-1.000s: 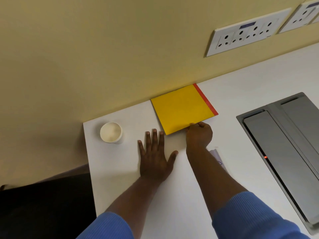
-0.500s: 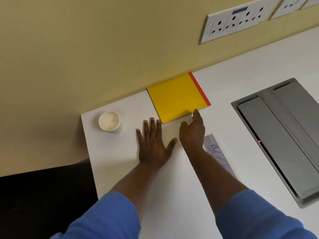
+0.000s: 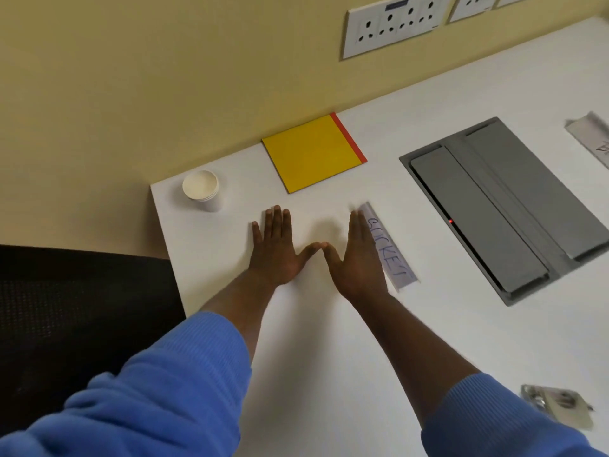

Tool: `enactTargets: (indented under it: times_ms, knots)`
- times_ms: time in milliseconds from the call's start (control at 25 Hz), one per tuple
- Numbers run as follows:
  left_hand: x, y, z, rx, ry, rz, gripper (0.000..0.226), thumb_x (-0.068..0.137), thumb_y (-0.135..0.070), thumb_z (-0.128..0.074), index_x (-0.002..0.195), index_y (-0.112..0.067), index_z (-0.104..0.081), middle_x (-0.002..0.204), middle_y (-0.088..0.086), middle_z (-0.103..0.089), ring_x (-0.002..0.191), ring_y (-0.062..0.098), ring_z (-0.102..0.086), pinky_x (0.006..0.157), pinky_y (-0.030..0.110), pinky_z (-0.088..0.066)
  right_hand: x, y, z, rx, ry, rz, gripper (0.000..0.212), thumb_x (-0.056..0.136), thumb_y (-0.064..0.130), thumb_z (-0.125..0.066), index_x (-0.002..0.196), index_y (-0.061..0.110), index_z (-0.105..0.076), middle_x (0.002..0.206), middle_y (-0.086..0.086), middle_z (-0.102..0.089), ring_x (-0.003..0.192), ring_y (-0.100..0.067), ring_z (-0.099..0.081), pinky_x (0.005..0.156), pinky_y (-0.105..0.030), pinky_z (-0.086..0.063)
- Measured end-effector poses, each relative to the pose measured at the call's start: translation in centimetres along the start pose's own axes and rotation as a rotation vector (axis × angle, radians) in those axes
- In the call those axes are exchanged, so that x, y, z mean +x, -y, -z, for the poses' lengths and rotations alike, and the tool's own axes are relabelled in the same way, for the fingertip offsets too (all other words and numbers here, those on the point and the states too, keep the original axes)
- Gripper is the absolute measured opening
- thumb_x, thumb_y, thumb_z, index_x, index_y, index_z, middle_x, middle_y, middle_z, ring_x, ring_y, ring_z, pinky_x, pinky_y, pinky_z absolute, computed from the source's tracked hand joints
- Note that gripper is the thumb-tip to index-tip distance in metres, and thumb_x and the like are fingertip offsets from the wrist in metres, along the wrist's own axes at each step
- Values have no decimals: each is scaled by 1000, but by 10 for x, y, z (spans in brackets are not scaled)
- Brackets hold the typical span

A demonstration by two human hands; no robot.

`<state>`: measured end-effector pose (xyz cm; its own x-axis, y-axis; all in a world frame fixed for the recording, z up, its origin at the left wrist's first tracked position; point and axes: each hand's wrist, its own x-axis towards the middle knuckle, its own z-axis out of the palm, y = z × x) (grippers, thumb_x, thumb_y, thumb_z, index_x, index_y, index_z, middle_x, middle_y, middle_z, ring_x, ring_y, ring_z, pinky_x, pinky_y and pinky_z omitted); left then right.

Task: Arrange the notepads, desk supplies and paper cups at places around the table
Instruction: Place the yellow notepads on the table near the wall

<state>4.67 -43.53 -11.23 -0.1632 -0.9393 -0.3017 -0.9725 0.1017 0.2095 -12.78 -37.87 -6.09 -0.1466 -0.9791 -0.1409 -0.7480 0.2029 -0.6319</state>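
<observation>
A yellow notepad [image 3: 313, 153] with a red spine lies flat on the white table [image 3: 329, 341], close to the wall. A white paper cup [image 3: 201, 189] stands upright at the table's far left corner. My left hand [image 3: 276, 250] rests flat on the table, fingers straight, below the notepad. My right hand [image 3: 357, 255] lies flat beside it, thumbs nearly touching, holding nothing. A folded paper name card [image 3: 387, 247] with blue handwriting lies along the right side of my right hand.
A grey cable hatch [image 3: 507, 206] is set into the table at the right. Wall sockets [image 3: 392, 24] sit above. Another folded card [image 3: 590, 133] lies at the far right, a small clear packet [image 3: 557, 405] at the lower right. A black chair [image 3: 82, 311] stands left.
My right hand let go of the notepad's near edge and drew back, now flat on the table beside my left hand. The view shifted, showing the name card and more of the table.
</observation>
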Motion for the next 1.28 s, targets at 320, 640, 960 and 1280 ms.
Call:
enactTargets:
  times_ms: [320, 640, 960, 1280]
  knots:
    - [-119, -68, 13, 134, -38, -190, 113, 79, -90, 6, 163, -14, 9, 171, 11, 14, 158, 27, 16, 126, 59, 5, -126, -42, 63, -98, 2, 46, 90, 98, 65, -38, 162, 11, -4, 170, -7, -2, 157, -21, -4, 127, -42, -11]
    - [-267, -136, 8, 141, -73, -387, 101, 89, -84, -10, 164, -18, 5, 171, 9, 11, 159, 27, 11, 126, 59, 3, -291, -90, 113, -183, -57, -27, 86, 99, 65, -33, 162, 18, 3, 169, -3, 16, 156, -19, 11, 126, -46, 2]
    - [-396, -236, -22, 160, -17, -586, 102, 86, -84, -7, 163, -19, 9, 170, 5, 19, 157, 23, 18, 127, 54, 8, -442, -171, 169, -206, -146, -205, 84, 100, 64, -30, 161, 19, 6, 167, -2, 22, 155, -18, 15, 125, -49, 5]
    - [-464, -330, -59, 206, 73, -777, 99, 85, -83, -2, 161, -22, 16, 169, 2, 24, 156, 20, 22, 126, 54, 10, -563, -246, 195, -179, -288, -451, 84, 99, 66, -30, 160, 25, 11, 166, 2, 27, 153, -14, 21, 124, -45, 10]
